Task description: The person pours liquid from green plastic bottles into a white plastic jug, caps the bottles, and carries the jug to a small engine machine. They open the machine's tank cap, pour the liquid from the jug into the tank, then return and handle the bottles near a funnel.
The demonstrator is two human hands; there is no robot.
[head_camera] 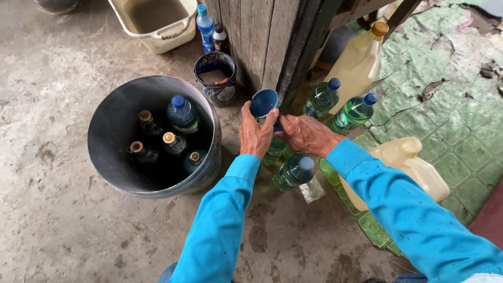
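Note:
My left hand (255,133) grips a small blue funnel (263,101) that sits over a green plastic bottle (274,149) on the concrete floor. My right hand (305,133) is closed around the neck of that same bottle, just under the funnel. Another green bottle with a blue cap (294,172) lies just below my hands. Two more capped green bottles (321,98) (353,111) stand behind my right hand. Both arms wear bright blue sleeves.
A dark round bucket (115,123) at left holds several bottles. A blue patterned pot (216,76) and a beige basin (157,20) stand behind it. Two cream jugs (359,63) (416,170) rest on green matting at right, beside a wooden post (267,42).

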